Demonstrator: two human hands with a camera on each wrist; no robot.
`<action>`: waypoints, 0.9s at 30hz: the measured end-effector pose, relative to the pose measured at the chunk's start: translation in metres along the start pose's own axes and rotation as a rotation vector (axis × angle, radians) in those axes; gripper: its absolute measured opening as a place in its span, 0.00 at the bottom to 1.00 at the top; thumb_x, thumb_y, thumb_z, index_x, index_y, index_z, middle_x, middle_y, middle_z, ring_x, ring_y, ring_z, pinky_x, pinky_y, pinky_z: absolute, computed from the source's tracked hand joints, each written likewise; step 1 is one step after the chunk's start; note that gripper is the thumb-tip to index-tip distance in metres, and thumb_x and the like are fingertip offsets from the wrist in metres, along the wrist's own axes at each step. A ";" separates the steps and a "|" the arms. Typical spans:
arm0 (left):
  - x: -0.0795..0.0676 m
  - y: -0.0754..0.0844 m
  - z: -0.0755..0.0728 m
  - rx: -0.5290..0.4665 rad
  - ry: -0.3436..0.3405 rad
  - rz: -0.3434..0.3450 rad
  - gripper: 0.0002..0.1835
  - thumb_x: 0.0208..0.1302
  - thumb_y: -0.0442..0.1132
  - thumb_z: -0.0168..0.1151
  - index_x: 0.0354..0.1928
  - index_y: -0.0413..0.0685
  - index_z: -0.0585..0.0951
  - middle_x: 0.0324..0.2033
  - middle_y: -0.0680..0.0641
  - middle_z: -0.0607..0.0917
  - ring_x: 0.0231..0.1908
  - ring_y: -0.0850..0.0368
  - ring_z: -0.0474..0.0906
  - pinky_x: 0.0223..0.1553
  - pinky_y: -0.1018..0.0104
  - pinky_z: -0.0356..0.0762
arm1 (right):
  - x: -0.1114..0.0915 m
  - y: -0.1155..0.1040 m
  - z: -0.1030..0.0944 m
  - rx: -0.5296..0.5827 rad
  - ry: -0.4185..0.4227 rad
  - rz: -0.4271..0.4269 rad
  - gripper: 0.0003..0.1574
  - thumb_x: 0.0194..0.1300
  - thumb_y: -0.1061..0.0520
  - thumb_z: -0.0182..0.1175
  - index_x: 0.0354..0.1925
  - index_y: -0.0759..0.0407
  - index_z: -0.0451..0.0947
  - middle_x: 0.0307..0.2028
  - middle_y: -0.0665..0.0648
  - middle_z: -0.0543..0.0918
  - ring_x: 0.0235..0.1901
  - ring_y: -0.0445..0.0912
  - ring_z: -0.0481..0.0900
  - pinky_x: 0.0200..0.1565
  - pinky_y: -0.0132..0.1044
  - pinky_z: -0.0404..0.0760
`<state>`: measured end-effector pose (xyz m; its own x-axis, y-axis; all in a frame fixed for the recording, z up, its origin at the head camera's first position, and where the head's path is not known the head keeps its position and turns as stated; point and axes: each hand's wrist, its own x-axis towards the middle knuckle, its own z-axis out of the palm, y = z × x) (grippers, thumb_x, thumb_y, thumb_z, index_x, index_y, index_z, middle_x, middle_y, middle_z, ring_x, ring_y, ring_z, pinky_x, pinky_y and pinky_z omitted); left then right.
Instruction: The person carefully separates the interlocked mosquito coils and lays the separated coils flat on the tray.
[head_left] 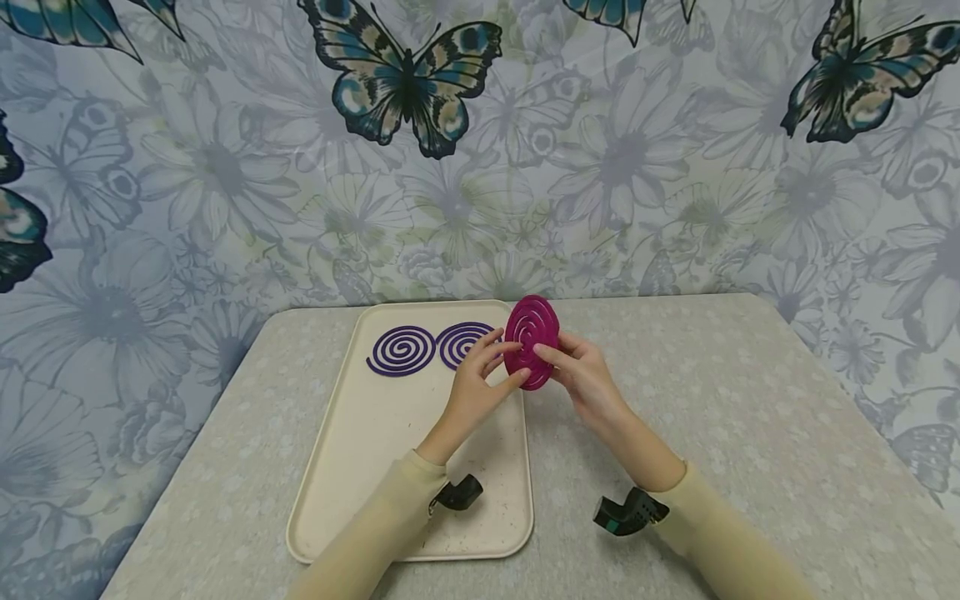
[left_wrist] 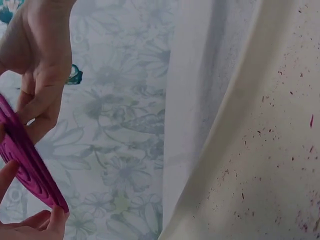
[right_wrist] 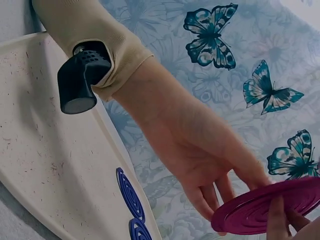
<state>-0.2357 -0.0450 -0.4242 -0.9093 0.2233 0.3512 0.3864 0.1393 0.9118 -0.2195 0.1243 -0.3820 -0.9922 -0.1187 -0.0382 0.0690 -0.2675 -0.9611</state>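
Note:
Both hands hold up a magenta mosquito coil (head_left: 531, 315), a flat spiral disc tilted nearly upright above the tray's far right corner. My left hand (head_left: 480, 387) pinches it at its left and lower edge, with a thumb near the bottom. Fingers of my right hand (head_left: 590, 377) grip it from the right, the thumb lying on its face. In the left wrist view the coil (left_wrist: 31, 162) shows edge-on and looks thick, perhaps layered. Two dark purple coils (head_left: 402, 372) lie side by side at the tray's far end; my left hand partly hides the right one.
A cream tray (head_left: 352, 467) with a raised rim lies on the pale patterned table (head_left: 675, 400). Small dark reddish crumbs are scattered over the tray. Behind the table hangs a floral backdrop (head_left: 585, 208) with butterflies. Each wrist wears a black camera (head_left: 630, 512).

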 end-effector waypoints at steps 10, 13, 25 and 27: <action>0.000 0.000 0.001 -0.158 0.007 0.014 0.19 0.62 0.28 0.59 0.55 0.30 0.75 0.65 0.34 0.68 0.63 0.39 0.69 0.64 0.46 0.69 | 0.005 0.011 -0.003 0.036 -0.214 -0.190 0.16 0.74 0.54 0.46 0.41 0.47 0.82 0.45 0.44 0.79 0.46 0.38 0.77 0.48 0.32 0.80; -0.001 0.002 0.001 -0.172 0.010 0.020 0.18 0.64 0.29 0.58 0.55 0.30 0.75 0.65 0.35 0.68 0.64 0.39 0.67 0.63 0.43 0.68 | 0.008 0.015 -0.005 -0.065 -0.240 -0.243 0.17 0.74 0.51 0.47 0.50 0.52 0.80 0.50 0.44 0.76 0.53 0.39 0.72 0.53 0.34 0.77; -0.006 0.002 0.001 -0.008 -0.015 -0.001 0.31 0.58 0.55 0.65 0.58 0.43 0.77 0.72 0.42 0.57 0.73 0.44 0.52 0.70 0.43 0.58 | 0.017 0.033 -0.004 -0.163 -0.183 -0.226 0.22 0.72 0.62 0.48 0.62 0.66 0.67 0.66 0.54 0.59 0.68 0.48 0.55 0.71 0.53 0.54; -0.007 0.002 0.002 0.010 0.006 -0.019 0.35 0.54 0.61 0.66 0.57 0.45 0.78 0.73 0.42 0.55 0.73 0.43 0.51 0.70 0.43 0.57 | 0.017 0.034 -0.002 -0.127 -0.195 -0.201 0.22 0.72 0.61 0.48 0.63 0.63 0.66 0.65 0.53 0.62 0.64 0.45 0.63 0.67 0.45 0.64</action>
<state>-0.2287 -0.0447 -0.4253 -0.9173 0.2146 0.3354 0.3708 0.1535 0.9159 -0.2341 0.1156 -0.4159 -0.9453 -0.2597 0.1973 -0.1522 -0.1840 -0.9711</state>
